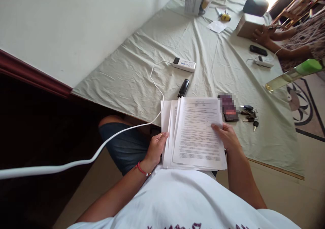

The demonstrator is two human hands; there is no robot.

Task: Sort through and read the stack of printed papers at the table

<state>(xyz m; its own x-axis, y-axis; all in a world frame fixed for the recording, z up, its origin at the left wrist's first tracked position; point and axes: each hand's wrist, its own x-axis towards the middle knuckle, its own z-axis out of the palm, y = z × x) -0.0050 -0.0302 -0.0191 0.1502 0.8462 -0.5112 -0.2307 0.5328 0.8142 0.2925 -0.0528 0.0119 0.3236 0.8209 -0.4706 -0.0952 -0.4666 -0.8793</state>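
A loose stack of printed paper sheets point(198, 134) rests against the near table edge, its sheets fanned unevenly toward the left. My left hand point(156, 147) pinches the left margin of the stack, thumb on top. On the other side, my right hand point(227, 134) grips the right edge, with its thumb across the top sheet and its fingers hidden underneath. Just beyond the papers lies a black stapler point(183, 88). A phone point(230, 109), partly blurred out, sits close to my right hand, with a bunch of keys point(250, 115) beside it.
A white power bank point(184, 64) trails a white cable point(124, 132) over the table edge to the left. At right stand a tilted green-capped bottle point(291, 75) and a black object point(258, 50). Another person's hands point(262, 36) touch a cardboard box point(250, 25).
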